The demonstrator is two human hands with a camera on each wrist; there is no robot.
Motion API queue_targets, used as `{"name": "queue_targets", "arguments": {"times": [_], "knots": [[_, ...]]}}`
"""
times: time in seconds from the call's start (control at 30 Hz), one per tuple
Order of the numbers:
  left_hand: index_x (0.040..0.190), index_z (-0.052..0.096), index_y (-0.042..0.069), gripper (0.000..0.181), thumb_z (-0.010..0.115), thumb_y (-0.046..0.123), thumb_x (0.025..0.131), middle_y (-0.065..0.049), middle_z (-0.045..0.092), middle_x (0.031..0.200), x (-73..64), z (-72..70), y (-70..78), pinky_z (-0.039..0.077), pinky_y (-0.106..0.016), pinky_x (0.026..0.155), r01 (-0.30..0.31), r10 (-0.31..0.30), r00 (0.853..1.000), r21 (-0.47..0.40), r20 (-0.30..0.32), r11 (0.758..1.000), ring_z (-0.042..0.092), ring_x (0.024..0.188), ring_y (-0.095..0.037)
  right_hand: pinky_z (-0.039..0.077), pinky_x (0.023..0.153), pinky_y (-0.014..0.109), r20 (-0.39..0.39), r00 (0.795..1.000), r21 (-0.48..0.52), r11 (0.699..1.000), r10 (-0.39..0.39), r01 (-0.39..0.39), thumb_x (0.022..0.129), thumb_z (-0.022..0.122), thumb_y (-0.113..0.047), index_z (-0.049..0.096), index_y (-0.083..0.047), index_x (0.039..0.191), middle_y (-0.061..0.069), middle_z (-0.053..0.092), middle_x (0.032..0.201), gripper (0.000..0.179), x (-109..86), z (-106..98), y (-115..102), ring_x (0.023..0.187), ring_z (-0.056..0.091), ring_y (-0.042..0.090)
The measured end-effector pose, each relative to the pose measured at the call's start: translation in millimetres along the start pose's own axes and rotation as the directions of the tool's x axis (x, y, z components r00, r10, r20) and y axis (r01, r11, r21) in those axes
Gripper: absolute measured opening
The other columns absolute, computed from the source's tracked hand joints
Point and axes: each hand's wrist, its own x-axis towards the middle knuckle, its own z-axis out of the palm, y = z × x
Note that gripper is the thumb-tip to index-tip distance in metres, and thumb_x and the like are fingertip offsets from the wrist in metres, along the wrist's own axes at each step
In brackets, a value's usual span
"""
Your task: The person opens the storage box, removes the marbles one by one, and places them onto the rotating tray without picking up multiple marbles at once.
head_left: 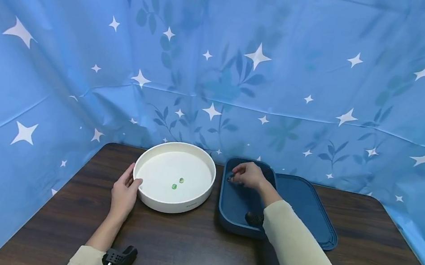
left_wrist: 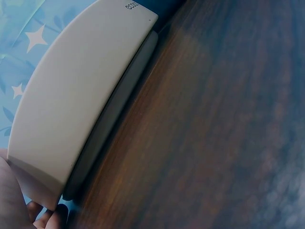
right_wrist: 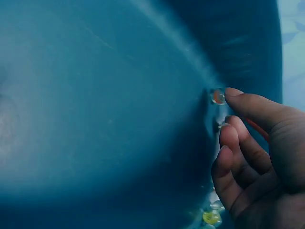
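On the left of the table, my left hand (head_left: 125, 192) grips the side of a round white tray (head_left: 159, 161), thumb over the rim. In the left wrist view its fingertips (left_wrist: 58, 217) curl below the tray's lower edge. Two small green marbles (head_left: 174, 186) lie inside the tray. My right hand (head_left: 248, 174) reaches into a deep blue bin (head_left: 235, 199), fingers bent. An orange-swirled clear marble (right_wrist: 218, 97) sits right at a fingertip in the right wrist view; I cannot tell whether it is pinched. More glass marbles (right_wrist: 212, 217) lie along the bin's edge below the hand.
A flat blue lid (head_left: 301, 199) lies on the dark wooden table (head_left: 187, 255), against the bin's right side. Behind hangs a blue curtain (head_left: 283, 92) with white stars. A black wrist camera (head_left: 120, 255) is strapped to the left wrist.
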Motion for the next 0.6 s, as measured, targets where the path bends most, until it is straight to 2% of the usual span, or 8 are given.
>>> {"name": "queue_targets", "arguments": {"times": [0.13, 0.37, 0.6], "knots": [[0.157, 0.039, 0.012, 0.06, 0.054, 0.011, 0.098, -0.011, 0.04, 0.161, -1.6, -0.3, 0.4, 0.039, -0.041, 0.119, 0.002, -0.002, 1.0, 0.0, 0.001, 1.0, 0.042, 0.148, -0.027, 0.053, 0.064, 0.025, 0.011, 1.0, -0.013, 1.0, 0.013, -0.012, 0.092, 0.071, -0.013, 0.075, -0.008, 0.11, 0.005, 0.074, 0.096, 0.019, 1.5, 8.9, 3.8, 0.081, 0.063, 0.016], [0.157, 0.039, 0.011, 0.061, 0.054, 0.011, 0.098, -0.012, 0.039, 0.161, -3.7, -0.9, -0.7, 0.038, -0.042, 0.119, 0.002, -0.002, 1.0, 0.01, 0.002, 1.0, 0.041, 0.148, -0.027, 0.058, 0.075, 0.031, -0.026, 0.999, -0.078, 0.997, -0.028, 0.026, 0.092, 0.069, -0.009, 0.078, -0.006, 0.101, 0.008, 0.076, 0.098, 0.012, 1.9, 19.0, 4.7, 0.085, 0.066, 0.017], [0.157, 0.038, 0.011, 0.061, 0.054, 0.012, 0.098, -0.011, 0.039, 0.162, -0.4, -1.4, -2.9, 0.039, -0.043, 0.119, -0.004, 0.004, 1.0, 0.02, -0.012, 1.0, 0.04, 0.149, -0.027, 0.056, 0.067, 0.028, -0.024, 0.997, -0.116, 0.991, -0.074, 0.071, 0.092, 0.07, -0.01, 0.076, -0.006, 0.095, 0.007, 0.075, 0.092, 0.008, 3.5, 5.4, -7.3, 0.078, 0.065, 0.015]]}}
